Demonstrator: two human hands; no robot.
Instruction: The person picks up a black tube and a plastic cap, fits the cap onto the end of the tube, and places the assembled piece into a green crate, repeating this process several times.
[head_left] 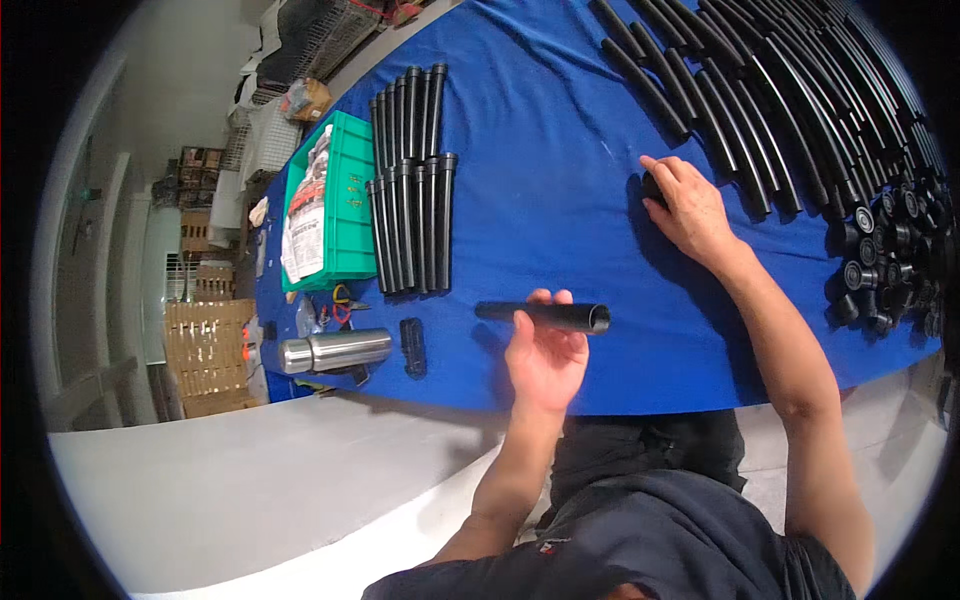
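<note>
My left hand [545, 360] grips a black plastic tube [548, 314] between thumb and fingers, just over the front of the blue-covered table. The tube lies nearly level, its hollow end pointing right. Farther forward and to the right, my right hand [690, 208] is closed around a small black cap [651, 186], mostly covered by the fingers. Loose black tubes [715, 120] lie in rows beyond that hand. A heap of black caps [875, 260] sits at the table's right side. On the left are two rows of tubes [412, 180] with wider collars at their far ends.
A green crate [350, 200] holding a printed white bag [308, 220] stands at the left. In front of it lie a steel bottle [340, 350], a small black case [412, 347] and scissors [343, 303]. The blue cloth [540, 150] covers the table.
</note>
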